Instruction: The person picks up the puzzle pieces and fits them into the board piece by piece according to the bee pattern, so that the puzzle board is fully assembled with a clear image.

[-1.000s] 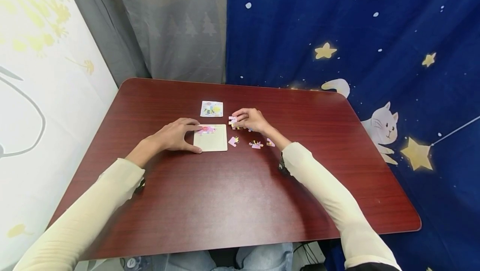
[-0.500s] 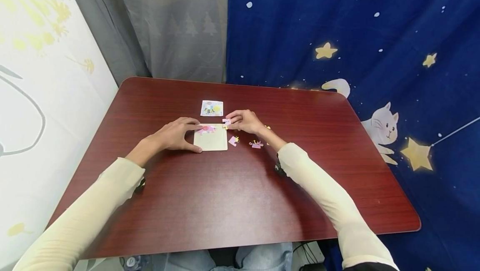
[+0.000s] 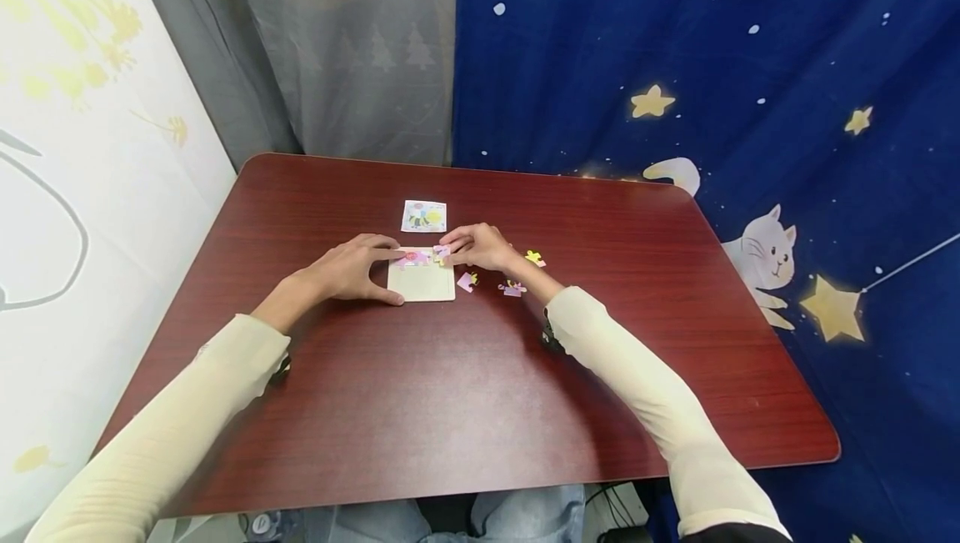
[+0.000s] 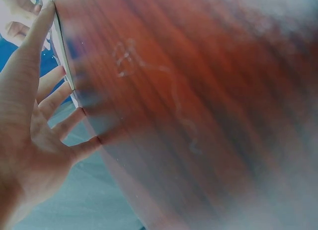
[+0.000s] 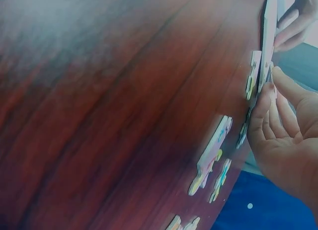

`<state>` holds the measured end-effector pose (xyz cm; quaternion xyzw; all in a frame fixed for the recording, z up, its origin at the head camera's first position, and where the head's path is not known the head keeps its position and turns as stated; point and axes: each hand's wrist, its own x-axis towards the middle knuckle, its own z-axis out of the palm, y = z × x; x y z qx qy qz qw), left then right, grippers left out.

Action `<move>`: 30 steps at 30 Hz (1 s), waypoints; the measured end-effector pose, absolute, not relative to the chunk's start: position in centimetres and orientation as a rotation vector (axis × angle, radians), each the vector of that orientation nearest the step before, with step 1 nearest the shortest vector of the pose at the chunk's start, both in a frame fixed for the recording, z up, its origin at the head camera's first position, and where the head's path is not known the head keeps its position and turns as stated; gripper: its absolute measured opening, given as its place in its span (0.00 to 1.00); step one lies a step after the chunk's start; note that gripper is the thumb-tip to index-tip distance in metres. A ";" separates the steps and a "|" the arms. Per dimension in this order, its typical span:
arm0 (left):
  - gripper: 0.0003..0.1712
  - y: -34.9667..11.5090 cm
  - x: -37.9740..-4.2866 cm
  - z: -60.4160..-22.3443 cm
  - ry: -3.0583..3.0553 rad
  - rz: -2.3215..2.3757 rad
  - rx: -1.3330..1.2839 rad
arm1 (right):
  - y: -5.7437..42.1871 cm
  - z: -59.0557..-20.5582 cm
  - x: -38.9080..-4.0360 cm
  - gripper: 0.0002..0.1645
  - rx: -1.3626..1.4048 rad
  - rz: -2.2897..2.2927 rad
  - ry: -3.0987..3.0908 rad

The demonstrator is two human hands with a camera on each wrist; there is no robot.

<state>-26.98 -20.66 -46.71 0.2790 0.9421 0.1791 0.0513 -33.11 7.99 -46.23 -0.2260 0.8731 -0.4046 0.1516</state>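
The right hand point(image 3: 483, 248) has carried its pinched puzzle piece point(image 3: 441, 252) from right of the tray point(image 3: 422, 286) to the tray's far right corner, beside the pink section point(image 3: 412, 259). The left hand point(image 3: 348, 270), thumb and fingers spread wide, touches the tray's left side as before. Loose pieces point(image 3: 512, 289) lie right of the tray, a picture card point(image 3: 423, 216) beyond it. The table point(image 3: 450, 393) is glossy red-brown; grey point(image 3: 345, 67) and starry blue curtains point(image 3: 562, 67) hang beyond the tray.

Two cream sleeves point(image 3: 180, 418) stretch over the table point(image 3: 405, 409). The left hand point(image 3: 347, 269) touches the pale board point(image 3: 420, 285) from nine o'clock; the right hand point(image 3: 483, 248) pinches a puzzle piece point(image 3: 441, 253) at its one-o'clock corner. Off the board, a picture card point(image 3: 424, 216) lies at twelve, loose pieces point(image 3: 512, 289) around three.
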 end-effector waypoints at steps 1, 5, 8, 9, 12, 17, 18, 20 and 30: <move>0.57 -20.6 -27.0 -46.7 2.868 0.544 0.853 | 7.9 -46.3 -33.1 0.19 -0.664 -1.149 2.512; 0.56 -20.5 -27.1 -46.8 2.876 0.547 0.870 | 7.8 -46.2 -33.0 0.19 -0.707 -1.116 2.529; 0.55 -20.4 -27.1 -46.8 2.886 0.554 0.878 | 7.7 -46.1 -32.9 0.19 -0.732 -1.083 2.556; 0.55 -20.4 -27.1 -46.8 2.888 0.556 0.879 | 7.7 -46.1 -32.9 0.19 -0.742 -1.068 2.569; 0.55 -20.3 -27.1 -46.8 2.890 0.559 0.878 | 7.5 -46.0 -32.8 0.19 -0.762 -1.029 2.597; 0.55 -20.3 -27.1 -46.8 2.890 0.555 0.880 | 7.4 -45.9 -32.8 0.19 -0.769 -0.992 2.624; 0.55 -20.4 -27.1 -46.8 2.890 0.554 0.881 | 7.4 -45.9 -32.8 0.18 -0.771 -0.989 2.627; 0.55 -20.4 -27.1 -46.7 2.888 0.553 0.879 | 7.4 -45.9 -32.8 0.18 -0.783 -0.985 2.632; 0.55 -20.6 -26.8 -46.5 2.877 0.557 0.859 | 7.3 -45.7 -32.6 0.17 -0.836 -0.940 2.641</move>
